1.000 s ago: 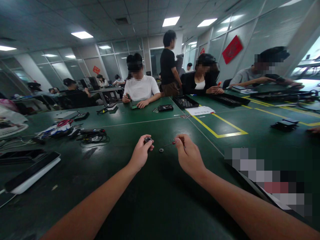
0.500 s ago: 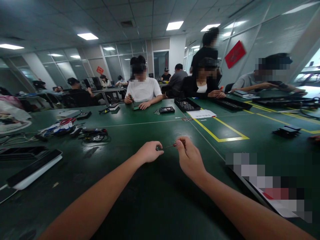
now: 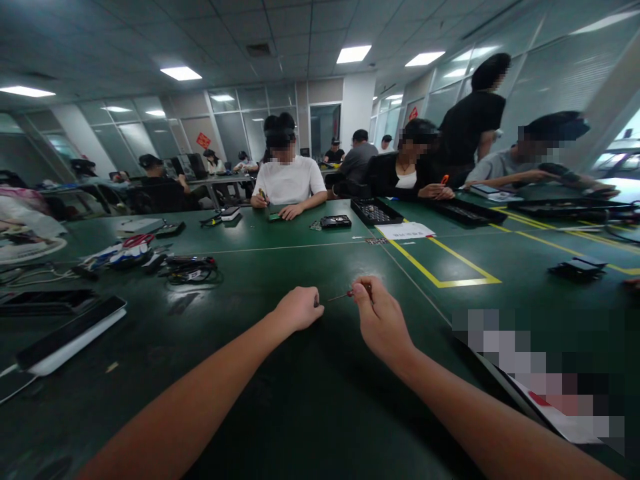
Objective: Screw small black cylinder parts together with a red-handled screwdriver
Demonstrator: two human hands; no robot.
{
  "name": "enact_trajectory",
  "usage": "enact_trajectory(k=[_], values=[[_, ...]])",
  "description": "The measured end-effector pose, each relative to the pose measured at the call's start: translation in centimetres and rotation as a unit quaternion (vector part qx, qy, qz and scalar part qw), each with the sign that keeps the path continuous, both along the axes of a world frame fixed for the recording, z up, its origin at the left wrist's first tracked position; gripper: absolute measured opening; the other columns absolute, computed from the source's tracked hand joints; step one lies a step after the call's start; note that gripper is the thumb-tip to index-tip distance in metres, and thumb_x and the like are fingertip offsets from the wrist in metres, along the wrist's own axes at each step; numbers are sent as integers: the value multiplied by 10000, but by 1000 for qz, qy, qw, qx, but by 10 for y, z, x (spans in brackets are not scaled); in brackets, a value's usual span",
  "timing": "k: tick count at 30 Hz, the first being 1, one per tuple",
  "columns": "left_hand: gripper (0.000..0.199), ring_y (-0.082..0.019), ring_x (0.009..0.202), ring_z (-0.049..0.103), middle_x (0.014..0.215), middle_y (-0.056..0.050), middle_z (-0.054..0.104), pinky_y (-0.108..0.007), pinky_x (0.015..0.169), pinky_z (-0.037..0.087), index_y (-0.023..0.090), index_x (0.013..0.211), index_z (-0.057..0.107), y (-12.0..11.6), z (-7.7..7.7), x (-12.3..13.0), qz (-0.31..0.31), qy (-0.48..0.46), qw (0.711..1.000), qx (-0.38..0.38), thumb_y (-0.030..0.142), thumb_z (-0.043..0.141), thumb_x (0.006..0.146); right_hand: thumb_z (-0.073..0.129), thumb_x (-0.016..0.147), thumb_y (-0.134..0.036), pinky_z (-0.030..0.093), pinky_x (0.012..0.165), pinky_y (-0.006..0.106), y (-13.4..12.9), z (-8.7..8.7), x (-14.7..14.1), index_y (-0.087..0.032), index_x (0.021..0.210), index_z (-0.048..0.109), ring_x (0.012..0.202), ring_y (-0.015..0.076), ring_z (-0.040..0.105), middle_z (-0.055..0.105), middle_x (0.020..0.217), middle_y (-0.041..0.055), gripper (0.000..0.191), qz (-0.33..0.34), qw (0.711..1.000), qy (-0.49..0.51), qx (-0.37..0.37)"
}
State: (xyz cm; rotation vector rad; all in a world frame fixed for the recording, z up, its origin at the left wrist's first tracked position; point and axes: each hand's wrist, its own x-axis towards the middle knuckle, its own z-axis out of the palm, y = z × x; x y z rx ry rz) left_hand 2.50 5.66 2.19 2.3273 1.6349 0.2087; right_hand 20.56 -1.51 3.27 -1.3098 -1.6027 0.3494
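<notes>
Over the green table [image 3: 280, 427], my right hand [image 3: 383, 317] grips a thin screwdriver [image 3: 340, 297]. Its slim metal shaft points left, and a bit of red shows at the fingertips; most of the handle is hidden in the fist. Facing it, my left hand [image 3: 301, 308] is closed with the fingers curled inward. Whatever lies in those fingers is small, dark and mostly hidden. The shaft's tip ends just short of the left fingertips, with a small gap between them.
Bundled black cables [image 3: 193, 270] and a white-and-black device [image 3: 75, 333] lie to the left. Black trays [image 3: 375, 212] and a paper sheet [image 3: 407, 230] are farther off. A co-worker in white [image 3: 290, 180] sits opposite. A partly blurred sheet [image 3: 565, 413] lies at right.
My left hand has turned and dropped slightly, so the small dark thing at its fingertips is now mostly hidden. The screwdriver has barely moved. A standing person in the background has moved right.
</notes>
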Motion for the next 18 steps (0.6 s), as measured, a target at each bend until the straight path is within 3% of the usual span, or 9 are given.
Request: enact_trajectory(k=[3, 6, 8, 10, 15, 18], values=[[183, -223, 779, 637, 887, -56, 688, -294, 646, 432, 207, 919, 681, 0, 0, -12, 4, 1, 1000, -3, 320, 680, 774, 393, 1013, -371, 417, 673, 314, 0, 0, 0, -217, 943, 552, 741, 201, 613, 627, 800, 22, 232, 4, 1000, 8, -3], [224, -227, 849, 641, 975, -49, 701, -293, 682, 442, 236, 983, 706, 3, -1, -27, 0, -15, 1000, -7, 336, 636, 796, 392, 1013, -369, 420, 676, 315, 0, 1, 0, -219, 945, 551, 761, 205, 621, 626, 805, 22, 229, 9, 1000, 8, -7], [234, -215, 889, 641, 1001, -45, 705, -286, 721, 447, 239, 989, 730, 5, -1, -39, -11, -54, 998, -29, 321, 572, 837, 389, 1014, -371, 417, 666, 314, -1, 0, 0, -221, 943, 552, 747, 202, 617, 626, 803, 20, 233, 10, 1000, 4, -11], [271, -193, 803, 630, 930, -53, 699, -280, 694, 438, 213, 949, 750, 6, 1, -52, -1, -125, 989, -76, 323, 517, 864, 388, 1014, -373, 415, 656, 313, 0, 0, 0, -222, 946, 554, 733, 199, 613, 631, 803, 20, 235, 10, 1000, 3, -16], [455, -108, 549, 461, 777, -25, 575, -226, 485, 277, 158, 956, 696, -2, 13, -98, 108, -333, 922, -166, 575, 614, 797, 390, 1015, -372, 422, 674, 318, 1, -2, 1, -223, 958, 554, 780, 209, 626, 654, 849, 33, 229, 19, 1000, 3, -21], [513, -90, 516, 395, 694, 15, 491, -204, 457, 232, 149, 961, 646, -13, 23, -131, 167, -396, 887, -170, 571, 749, 688, 391, 1017, -370, 421, 679, 320, 1, -3, 1, -225, 952, 552, 782, 207, 624, 649, 848, 31, 226, 20, 1000, 2, -18]])
